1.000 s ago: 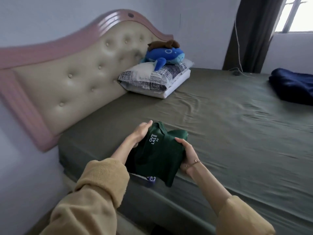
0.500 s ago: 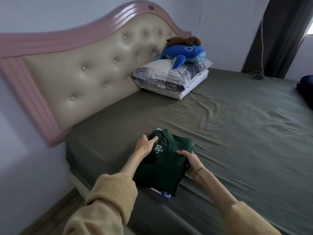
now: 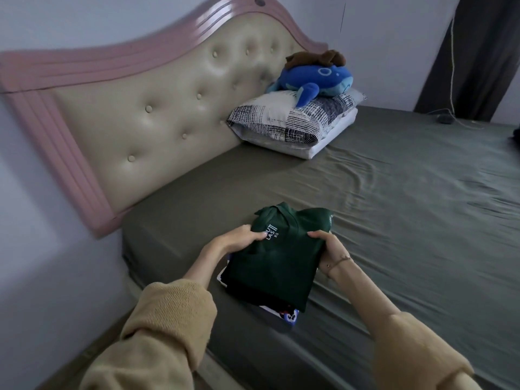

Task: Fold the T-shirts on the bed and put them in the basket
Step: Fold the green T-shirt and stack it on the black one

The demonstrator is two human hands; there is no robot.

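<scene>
Left hand: the left hand [image 3: 239, 237] is curled over the left edge of the folded green T-shirt [image 3: 278, 260], thumb laid on top, fingers tucked under the edge.
Right hand: the right hand [image 3: 329, 249] grips the right edge the same way; a thin bracelet is worn at that wrist.
T-shirt: it lies folded at the near edge of the bed [image 3: 394, 220], on top of other folded garments [image 3: 284, 312] whose white and blue edges show beneath it.
Change: a second ago the stack was held tilted over the bed's edge; it has since been brought flatter onto the sheet, both grips kept.
Meaning: folding is judged done for these; the stack appears gathered for carrying. No basket is in view.
Writing: white print reads "OUT LAST" with "XS" below, partly hidden by the left thumb.
Elsewhere: a patterned pillow [image 3: 287, 119] carries a blue plush toy [image 3: 315, 80].
</scene>
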